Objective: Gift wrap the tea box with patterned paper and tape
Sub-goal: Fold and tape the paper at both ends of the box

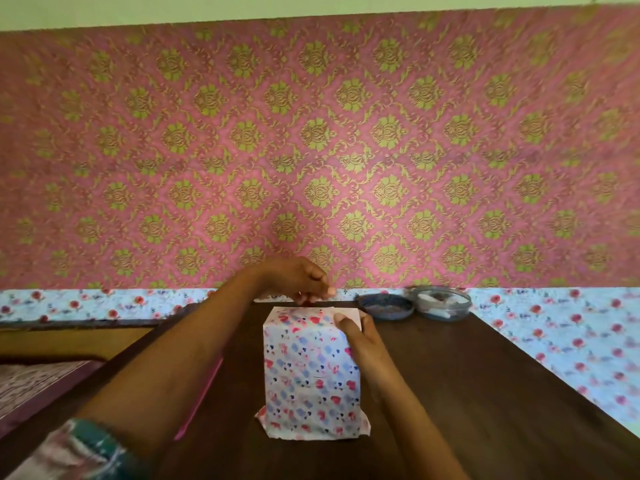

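The tea box [310,372] stands upright on the dark wooden table [467,393], covered in white paper printed with red and blue hearts. Loose paper flares out at its bottom edge. My right hand [360,336] grips the box's top right corner, thumb on the front face. My left hand [301,280] hovers just beyond the box's far top edge with its fingertips pinched together. Something small and reddish shows at those fingertips, too blurred to name.
A shallow blue-grey round dish [386,307] and a clear round container [444,301] holding white pieces sit at the table's back right. A pink strip [202,400] lies along the table beside my left forearm. Floral fabric [571,341] surrounds the table; a patterned wall rises behind.
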Demonstrator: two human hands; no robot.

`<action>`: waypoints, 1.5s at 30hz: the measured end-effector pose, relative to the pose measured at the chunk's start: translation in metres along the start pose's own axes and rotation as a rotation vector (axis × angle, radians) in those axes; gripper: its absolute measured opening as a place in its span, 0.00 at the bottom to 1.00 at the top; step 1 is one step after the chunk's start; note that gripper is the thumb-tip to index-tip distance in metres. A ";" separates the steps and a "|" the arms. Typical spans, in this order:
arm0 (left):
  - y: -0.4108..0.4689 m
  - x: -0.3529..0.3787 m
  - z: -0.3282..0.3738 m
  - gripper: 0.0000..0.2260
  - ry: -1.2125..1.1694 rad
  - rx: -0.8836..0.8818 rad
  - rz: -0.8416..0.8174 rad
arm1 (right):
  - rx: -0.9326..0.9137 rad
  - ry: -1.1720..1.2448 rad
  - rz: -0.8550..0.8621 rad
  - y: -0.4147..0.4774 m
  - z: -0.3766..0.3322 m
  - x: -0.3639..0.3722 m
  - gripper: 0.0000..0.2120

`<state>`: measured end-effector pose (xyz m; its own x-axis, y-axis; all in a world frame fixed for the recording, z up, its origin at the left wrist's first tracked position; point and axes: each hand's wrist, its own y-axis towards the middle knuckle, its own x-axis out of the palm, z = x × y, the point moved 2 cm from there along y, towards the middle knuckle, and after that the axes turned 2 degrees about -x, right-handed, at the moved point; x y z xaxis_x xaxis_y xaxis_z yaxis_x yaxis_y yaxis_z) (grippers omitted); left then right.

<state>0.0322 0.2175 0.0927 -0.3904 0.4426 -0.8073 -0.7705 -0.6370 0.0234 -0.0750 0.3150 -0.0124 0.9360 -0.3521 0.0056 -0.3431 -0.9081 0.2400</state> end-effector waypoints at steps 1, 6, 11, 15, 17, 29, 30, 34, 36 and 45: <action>0.003 0.002 0.000 0.09 0.015 -0.015 -0.047 | -0.005 -0.009 -0.008 0.000 0.001 0.001 0.24; 0.016 0.004 0.001 0.08 0.088 -0.083 -0.188 | -0.045 -0.042 -0.014 0.002 0.004 -0.001 0.22; 0.024 0.004 0.000 0.08 0.174 -0.125 -0.248 | -0.065 -0.031 -0.024 0.002 0.007 0.000 0.19; 0.033 0.006 0.009 0.09 0.267 -0.252 -0.283 | -0.061 -0.022 -0.033 0.001 0.008 -0.001 0.12; 0.037 0.006 0.016 0.08 0.378 -0.342 -0.258 | -0.051 -0.018 -0.036 0.002 0.009 -0.001 0.11; 0.021 0.007 -0.015 0.40 0.357 -0.530 -0.160 | 0.003 -0.051 -0.035 -0.005 -0.003 0.001 0.27; 0.019 0.005 -0.021 0.35 0.293 -0.501 -0.122 | 0.020 -0.051 -0.038 -0.005 -0.003 -0.001 0.27; 0.005 -0.009 -0.047 0.05 0.098 -0.391 0.189 | 0.039 -0.064 -0.029 -0.008 -0.003 -0.007 0.29; -0.011 -0.008 -0.056 0.05 -0.104 -0.329 0.267 | 0.060 -0.095 -0.034 -0.005 -0.002 -0.008 0.29; -0.041 0.024 -0.050 0.08 -0.271 -0.187 0.291 | 0.231 -0.250 0.073 0.031 -0.022 0.005 0.36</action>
<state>0.0800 0.2230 0.0425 -0.7151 0.3612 -0.5985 -0.5141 -0.8518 0.1002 -0.0793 0.2898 0.0163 0.8694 -0.4369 -0.2306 -0.4444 -0.8956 0.0214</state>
